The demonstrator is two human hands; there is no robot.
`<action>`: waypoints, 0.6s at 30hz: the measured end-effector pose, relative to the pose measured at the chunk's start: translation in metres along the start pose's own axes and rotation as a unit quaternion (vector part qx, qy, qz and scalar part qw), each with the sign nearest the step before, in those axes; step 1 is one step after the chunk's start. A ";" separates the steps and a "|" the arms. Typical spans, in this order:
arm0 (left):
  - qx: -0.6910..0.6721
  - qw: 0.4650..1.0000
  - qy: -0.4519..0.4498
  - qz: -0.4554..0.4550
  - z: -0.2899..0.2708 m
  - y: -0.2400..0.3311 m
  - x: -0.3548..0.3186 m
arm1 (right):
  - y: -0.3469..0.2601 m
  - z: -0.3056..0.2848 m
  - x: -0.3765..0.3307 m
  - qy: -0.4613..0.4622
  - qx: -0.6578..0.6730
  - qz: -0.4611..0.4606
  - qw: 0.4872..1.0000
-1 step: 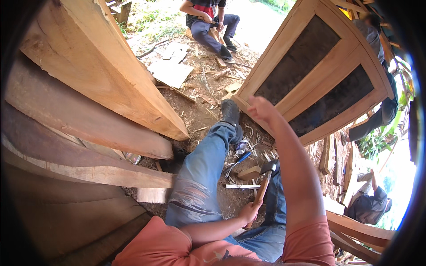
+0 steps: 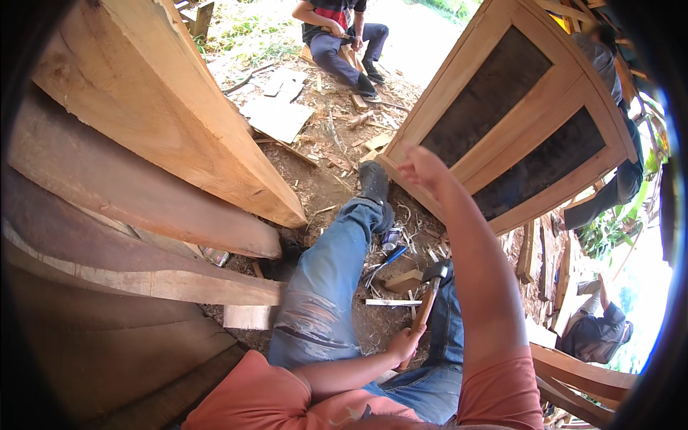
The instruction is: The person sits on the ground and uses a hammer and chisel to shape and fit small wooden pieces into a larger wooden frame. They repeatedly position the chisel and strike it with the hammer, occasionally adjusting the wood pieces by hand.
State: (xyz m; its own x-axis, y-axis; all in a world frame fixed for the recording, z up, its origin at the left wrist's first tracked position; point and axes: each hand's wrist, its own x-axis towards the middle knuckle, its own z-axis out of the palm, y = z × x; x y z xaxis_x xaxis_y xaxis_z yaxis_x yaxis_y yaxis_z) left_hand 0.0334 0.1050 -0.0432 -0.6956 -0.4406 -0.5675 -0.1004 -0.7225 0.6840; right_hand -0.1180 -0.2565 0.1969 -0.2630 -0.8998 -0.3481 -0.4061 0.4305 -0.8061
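**Currently: hammer (image 2: 426, 307) in left hand (image 2: 407, 344), right hand (image 2: 425, 170) raised**

We note the left fingers wrapped around the handle, just below the frame's centre. Above centre, slightly right, we see the right hand before a wooden door (image 2: 514, 129), fingers blurred but loosely parted; we cannot tell whether they touch it. Mid-frame, blue pliers (image 2: 393, 256) lie aground.

An open-air carpentry workshop fills my remote feed: I see thick timber beams (image 2: 165, 115), wood shavings (image 2: 407, 221) scattered across bare earth (image 2: 326, 190), a hammer (image 2: 426, 312) and a large door-like wooden panel (image 2: 517, 118), with patches of grass (image 2: 251, 36) (sunlit, on my screen) beyond the offcuts (image 2: 287, 122).
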 end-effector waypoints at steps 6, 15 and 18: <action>-0.008 1.000 -0.016 0.006 0.001 0.000 -0.004 | -0.106 0.025 0.017 -0.019 0.178 -0.047 0.983; -0.014 1.000 0.014 0.002 0.005 -0.010 0.003 | -0.131 0.059 0.033 -0.013 0.194 -0.054 0.979; -0.005 1.000 -0.007 0.007 0.000 -0.007 0.002 | -0.124 0.060 0.038 -0.013 0.219 -0.044 0.975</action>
State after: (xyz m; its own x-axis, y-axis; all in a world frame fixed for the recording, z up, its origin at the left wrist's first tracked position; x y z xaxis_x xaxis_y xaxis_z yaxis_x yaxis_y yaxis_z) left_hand 0.0323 0.1090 -0.0488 -0.7068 -0.4435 -0.5512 -0.0838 -0.7211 0.6877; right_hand -0.0249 -0.3484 0.2554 -0.2195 -0.9355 -0.2768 -0.0126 0.2864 -0.9580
